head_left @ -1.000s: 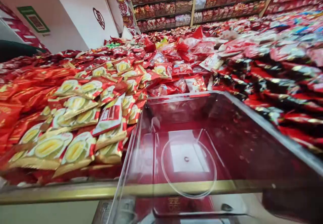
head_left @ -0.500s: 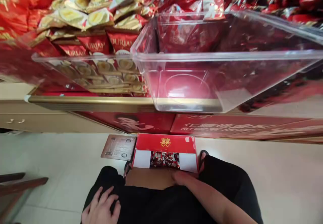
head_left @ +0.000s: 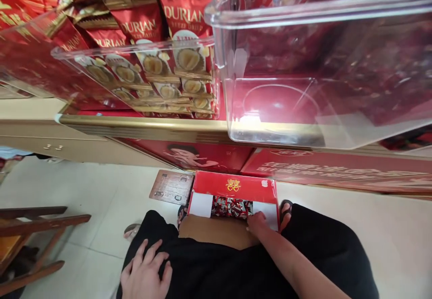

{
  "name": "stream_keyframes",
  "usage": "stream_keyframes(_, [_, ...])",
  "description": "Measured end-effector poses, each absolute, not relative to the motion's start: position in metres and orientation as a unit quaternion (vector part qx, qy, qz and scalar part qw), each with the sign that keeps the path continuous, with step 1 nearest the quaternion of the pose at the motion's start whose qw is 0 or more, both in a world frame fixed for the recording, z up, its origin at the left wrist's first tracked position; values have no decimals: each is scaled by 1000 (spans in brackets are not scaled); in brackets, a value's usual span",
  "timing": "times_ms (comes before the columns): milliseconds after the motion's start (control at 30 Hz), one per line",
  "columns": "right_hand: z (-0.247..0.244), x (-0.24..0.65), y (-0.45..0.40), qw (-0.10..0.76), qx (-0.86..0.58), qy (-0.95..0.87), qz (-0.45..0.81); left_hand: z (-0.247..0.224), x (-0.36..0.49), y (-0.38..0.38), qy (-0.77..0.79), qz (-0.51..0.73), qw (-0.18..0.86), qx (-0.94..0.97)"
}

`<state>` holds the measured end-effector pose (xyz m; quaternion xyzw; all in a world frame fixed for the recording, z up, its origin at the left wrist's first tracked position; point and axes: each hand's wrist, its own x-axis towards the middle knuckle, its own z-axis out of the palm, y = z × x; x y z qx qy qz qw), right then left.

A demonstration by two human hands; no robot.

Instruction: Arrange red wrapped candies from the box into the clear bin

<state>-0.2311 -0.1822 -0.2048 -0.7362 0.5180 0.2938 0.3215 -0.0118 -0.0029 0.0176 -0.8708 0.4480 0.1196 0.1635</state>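
Observation:
My left hand (head_left: 146, 269) lies on my black-clothed left thigh, fingers spread, holding nothing. Between my feet sits an opened red cardboard box (head_left: 216, 183) with a gold double-happiness sign, its white side flaps and brown front flap (head_left: 219, 232) folded out. Small wrapped candies (head_left: 231, 207), red, white and dark, fill the gap between the flaps. My right hand (head_left: 258, 223) is at the right end of that gap, over the edge of the brown flap. Its fingers are curled downward, and their tips are partly hidden, so I cannot make out what they grip.
A shelf with a gold edge (head_left: 145, 122) runs above the box, bearing durian snack packets (head_left: 189, 58) and a clear plastic bin (head_left: 276, 132). A brown patterned board (head_left: 171, 186) lies left of the box. Wooden chair legs (head_left: 50, 225) stand at left on the tiled floor.
My right hand has moved from low on the brown flap up to the candy opening's right end. My left hand stays on the thigh. The view has shifted closer to the shelf.

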Motion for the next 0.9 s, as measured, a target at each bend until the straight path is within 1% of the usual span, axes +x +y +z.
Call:
stream_keyframes(167, [-218, -230, -185, 305, -700, 534, 363, 14, -12, -21, 447, 118, 181, -868])
stream_keyframes(300, [-227, -263, -206, 241, -654, 601, 392, 7, -10, -25, 464, 102, 183, -861])
stream_keyframes(367, [-227, -287, -219, 192, -655, 633, 364, 5, -8, -25, 469, 97, 186, -858])
stream_keyframes(500, [-224, -325, -233, 102, -684, 677, 251, 5, -7, -25, 468, 92, 191, -858])
stream_keyframes(633, [-224, -334, -230, 57, -635, 749, 180, 7, -8, -25, 457, 88, 203, -861])
stream_keyframes(767, [-230, -343, -237, 67, -575, 802, 148, 7, -6, -23, 450, 80, 214, -863])
stream_keyframes(833, [-235, -353, -247, 97, -555, 813, 148, 6, -5, -21, 445, 76, 220, -865])
stream_keyframes(900, [-238, -364, -256, 152, -570, 793, 153, 6, -4, -20, 440, 75, 223, -867])
